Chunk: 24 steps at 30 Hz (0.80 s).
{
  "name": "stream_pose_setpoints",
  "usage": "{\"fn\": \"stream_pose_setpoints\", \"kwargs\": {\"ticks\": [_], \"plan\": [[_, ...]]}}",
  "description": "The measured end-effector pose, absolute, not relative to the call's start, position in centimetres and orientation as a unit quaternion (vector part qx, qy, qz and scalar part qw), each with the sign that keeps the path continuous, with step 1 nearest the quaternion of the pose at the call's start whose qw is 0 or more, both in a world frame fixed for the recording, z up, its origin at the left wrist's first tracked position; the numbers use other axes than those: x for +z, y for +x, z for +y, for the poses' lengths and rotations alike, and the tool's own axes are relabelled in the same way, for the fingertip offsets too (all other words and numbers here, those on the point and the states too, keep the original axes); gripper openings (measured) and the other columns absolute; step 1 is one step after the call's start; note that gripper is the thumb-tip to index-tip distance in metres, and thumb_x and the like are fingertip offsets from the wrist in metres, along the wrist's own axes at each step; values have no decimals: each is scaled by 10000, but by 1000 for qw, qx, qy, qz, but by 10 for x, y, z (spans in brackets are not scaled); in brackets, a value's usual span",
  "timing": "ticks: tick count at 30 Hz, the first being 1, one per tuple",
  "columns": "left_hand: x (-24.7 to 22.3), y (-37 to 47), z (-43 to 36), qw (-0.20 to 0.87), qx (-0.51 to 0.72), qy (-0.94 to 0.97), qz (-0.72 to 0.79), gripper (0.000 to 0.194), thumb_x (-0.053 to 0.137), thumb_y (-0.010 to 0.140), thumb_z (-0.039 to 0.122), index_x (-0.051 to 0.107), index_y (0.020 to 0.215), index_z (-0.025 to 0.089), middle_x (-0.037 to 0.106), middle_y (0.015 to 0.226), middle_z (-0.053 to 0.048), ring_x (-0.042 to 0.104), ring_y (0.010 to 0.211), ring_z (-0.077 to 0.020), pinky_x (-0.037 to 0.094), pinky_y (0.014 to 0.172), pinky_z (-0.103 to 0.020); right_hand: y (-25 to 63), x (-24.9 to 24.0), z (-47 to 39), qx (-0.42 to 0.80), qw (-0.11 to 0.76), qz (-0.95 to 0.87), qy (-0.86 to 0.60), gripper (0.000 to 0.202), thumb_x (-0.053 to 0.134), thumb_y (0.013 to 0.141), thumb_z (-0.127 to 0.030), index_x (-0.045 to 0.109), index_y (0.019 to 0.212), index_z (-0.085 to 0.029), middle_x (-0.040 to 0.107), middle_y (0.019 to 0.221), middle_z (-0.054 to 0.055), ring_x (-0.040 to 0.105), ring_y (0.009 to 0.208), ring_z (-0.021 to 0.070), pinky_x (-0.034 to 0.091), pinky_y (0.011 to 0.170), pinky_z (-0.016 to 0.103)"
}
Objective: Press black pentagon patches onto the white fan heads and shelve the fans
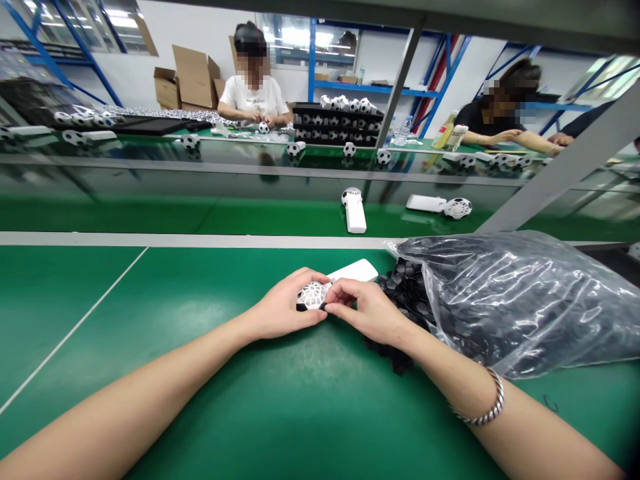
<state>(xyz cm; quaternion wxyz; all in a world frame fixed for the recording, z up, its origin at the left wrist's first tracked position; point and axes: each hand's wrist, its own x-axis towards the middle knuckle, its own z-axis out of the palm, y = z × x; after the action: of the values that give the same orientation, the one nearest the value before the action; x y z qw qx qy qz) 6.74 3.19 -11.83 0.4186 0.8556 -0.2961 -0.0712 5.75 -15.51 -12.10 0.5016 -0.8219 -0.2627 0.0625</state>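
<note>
A white handheld device [313, 295] with a round openwork head and a flat white handle lies just above the green table. My left hand [289, 303] is wrapped round the left side of its head, thumb below and fingers above. My right hand [361, 308] pinches at the right edge of the head, near the neck; anything between its fingertips is too small to make out. Close to the right hand is a pile of small black pieces [407, 293], spilling from a large clear plastic bag [525, 307].
Past the pale rail [200, 240], two similar white devices [355, 213] [433, 204] lie on a green belt [240, 215]. Football-patterned heads line a farther ledge. Two people sit across, beside stacked black trays [336, 125]. A slanted metal post [565, 150] stands at right.
</note>
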Motion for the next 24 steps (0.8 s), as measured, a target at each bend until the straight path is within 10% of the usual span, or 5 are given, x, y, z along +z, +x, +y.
{"fn": "stream_pose_setpoints", "kwargs": {"ticks": [24], "plan": [[-120,64,27,414,-37,867,-276,373,578,670,198,488,1032,212,531,1026,-21,497,970,-203,399,862,-330,64,-127,-156,73,530,-244,-809,70,592,746,-110,561,704,-156,547,671,-34,499,626,96,398,601,202]]}}
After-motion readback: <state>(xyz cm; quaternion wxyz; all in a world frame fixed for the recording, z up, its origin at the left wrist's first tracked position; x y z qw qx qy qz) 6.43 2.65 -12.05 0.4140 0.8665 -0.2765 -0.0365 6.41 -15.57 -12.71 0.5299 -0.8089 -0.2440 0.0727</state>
